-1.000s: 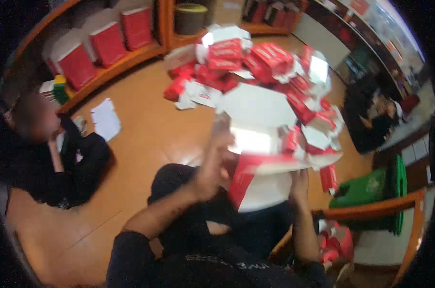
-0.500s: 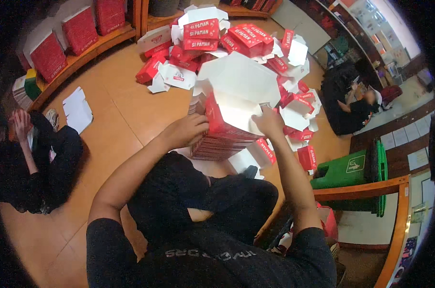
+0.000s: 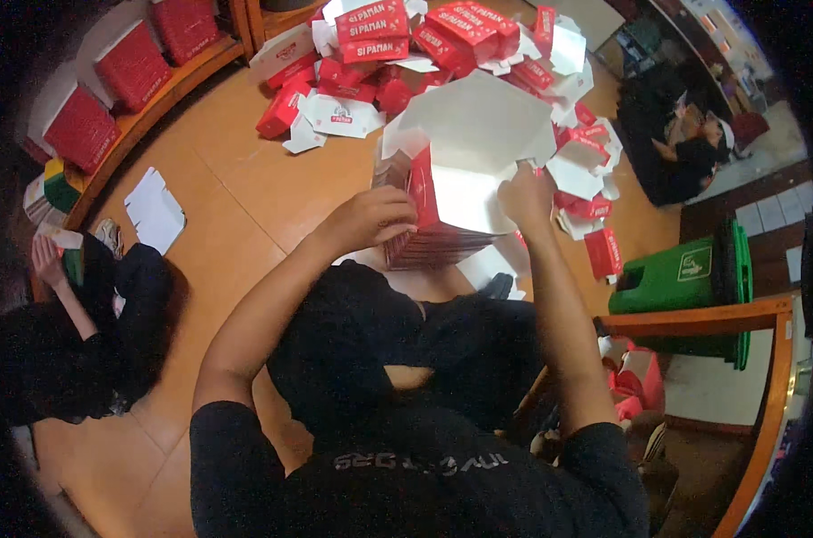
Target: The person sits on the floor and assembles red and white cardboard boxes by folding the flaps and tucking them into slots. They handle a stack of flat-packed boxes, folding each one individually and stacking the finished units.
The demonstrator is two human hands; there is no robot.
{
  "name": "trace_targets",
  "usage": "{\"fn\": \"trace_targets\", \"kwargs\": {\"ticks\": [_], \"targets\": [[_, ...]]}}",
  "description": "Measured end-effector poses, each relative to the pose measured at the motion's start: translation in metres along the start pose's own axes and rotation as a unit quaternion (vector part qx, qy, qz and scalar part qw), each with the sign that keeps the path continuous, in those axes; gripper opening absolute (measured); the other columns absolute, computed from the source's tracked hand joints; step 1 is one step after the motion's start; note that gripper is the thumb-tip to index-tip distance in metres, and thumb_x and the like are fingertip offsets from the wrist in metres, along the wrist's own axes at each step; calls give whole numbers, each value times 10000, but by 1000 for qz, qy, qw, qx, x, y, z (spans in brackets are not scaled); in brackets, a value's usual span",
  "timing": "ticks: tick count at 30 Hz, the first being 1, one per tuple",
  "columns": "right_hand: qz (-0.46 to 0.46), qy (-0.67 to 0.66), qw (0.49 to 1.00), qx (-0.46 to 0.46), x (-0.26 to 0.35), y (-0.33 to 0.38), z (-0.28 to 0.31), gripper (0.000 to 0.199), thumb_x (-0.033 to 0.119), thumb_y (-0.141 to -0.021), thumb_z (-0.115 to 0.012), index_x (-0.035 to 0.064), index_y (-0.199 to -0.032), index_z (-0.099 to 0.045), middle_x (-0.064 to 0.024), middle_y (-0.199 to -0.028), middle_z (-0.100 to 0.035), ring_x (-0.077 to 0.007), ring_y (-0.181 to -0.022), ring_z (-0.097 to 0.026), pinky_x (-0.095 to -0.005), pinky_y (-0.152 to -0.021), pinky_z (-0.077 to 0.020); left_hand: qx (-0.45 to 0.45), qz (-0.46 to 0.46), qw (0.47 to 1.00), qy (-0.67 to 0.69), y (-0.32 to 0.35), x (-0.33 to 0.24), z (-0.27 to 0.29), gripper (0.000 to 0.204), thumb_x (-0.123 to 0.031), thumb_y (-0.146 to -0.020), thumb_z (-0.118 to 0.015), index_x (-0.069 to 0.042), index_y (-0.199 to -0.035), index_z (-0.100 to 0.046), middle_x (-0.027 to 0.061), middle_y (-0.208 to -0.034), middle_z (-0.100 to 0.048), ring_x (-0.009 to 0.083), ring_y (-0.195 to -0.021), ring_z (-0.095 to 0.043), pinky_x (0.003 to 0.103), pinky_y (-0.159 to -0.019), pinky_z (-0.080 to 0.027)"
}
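Note:
A red-and-white cardboard food box (image 3: 469, 175), part folded, sits on a stack of flat red cartons (image 3: 442, 251) in front of my crossed legs. Its white inside faces up and its large lid flap leans away from me. My left hand (image 3: 378, 218) is closed at the box's left side, fingers bent against the red side wall. At the right edge, my right hand (image 3: 526, 195) is curled closed with the thumb up, gripping the white cardboard there. The fingertips of that hand are partly hidden.
A large heap of folded red-and-white boxes (image 3: 371, 49) lies beyond the stack. Flat white card (image 3: 154, 211) rests on the tiled floor at left, near a seated person (image 3: 75, 332). Another person (image 3: 693, 139) is at far right. A green bin (image 3: 675, 273) stands at right by a wooden frame.
The view has shifted, so the scene sits differently in it. Both hands stay at the box, whose left red wall now stands more upright. The person at left now holds something green and white.

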State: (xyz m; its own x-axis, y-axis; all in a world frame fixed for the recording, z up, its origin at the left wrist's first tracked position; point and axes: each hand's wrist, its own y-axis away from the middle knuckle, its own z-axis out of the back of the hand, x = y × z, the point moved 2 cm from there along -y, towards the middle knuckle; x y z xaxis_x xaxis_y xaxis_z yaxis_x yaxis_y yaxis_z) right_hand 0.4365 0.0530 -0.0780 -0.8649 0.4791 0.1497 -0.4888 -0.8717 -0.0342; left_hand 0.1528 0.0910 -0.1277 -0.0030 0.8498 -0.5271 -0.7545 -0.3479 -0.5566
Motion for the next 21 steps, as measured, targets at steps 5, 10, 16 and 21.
{"fn": "trace_targets", "kwargs": {"ticks": [5, 10, 16, 21], "targets": [[-20, -45, 994, -101, 11, 26, 21, 384, 270, -845, -626, -1, -1104, -542, -220, -1000, -647, -381, -985, -637, -479, -820, -500, 18, -13, 1000, -14, -3, 1, 4, 170, -127, -813, -723, -49, -948, -654, 111, -984, -637, 300, -930, -623, 386, -820, -506], [376, -258, 888, -53, 50, 83, 26, 258, 305, -856, -678, 63, -915, -615, -129, -903, -600, -336, -822, -597, -450, -704, -464, 33, 8, 999, -6, -2, 4, 4, 160, -129, -820, -711, -47, -934, -634, 111, -969, -623, 306, -931, -615, 392, -818, -503], [396, -58, 916, -17, 60, 105, 2, 116, 220, -852, -624, 125, -890, -680, -78, -863, -615, -281, -826, -627, -440, -716, -493, 50, -2, 999, -10, -8, 2, 1, 168, -135, -824, -707, -50, -953, -640, 111, -959, -620, 312, -923, -613, 400, -809, -505], [396, -52, 915, 50, 62, 103, 3, 272, 358, -867, -571, 133, -958, -695, -111, -882, -662, -318, -835, -652, -470, -721, -511, 55, -20, 998, -7, -8, 1, 1, 206, -128, -804, -723, -57, -985, -655, 110, -1017, -636, 313, -965, -618, 405, -833, -509]]}}
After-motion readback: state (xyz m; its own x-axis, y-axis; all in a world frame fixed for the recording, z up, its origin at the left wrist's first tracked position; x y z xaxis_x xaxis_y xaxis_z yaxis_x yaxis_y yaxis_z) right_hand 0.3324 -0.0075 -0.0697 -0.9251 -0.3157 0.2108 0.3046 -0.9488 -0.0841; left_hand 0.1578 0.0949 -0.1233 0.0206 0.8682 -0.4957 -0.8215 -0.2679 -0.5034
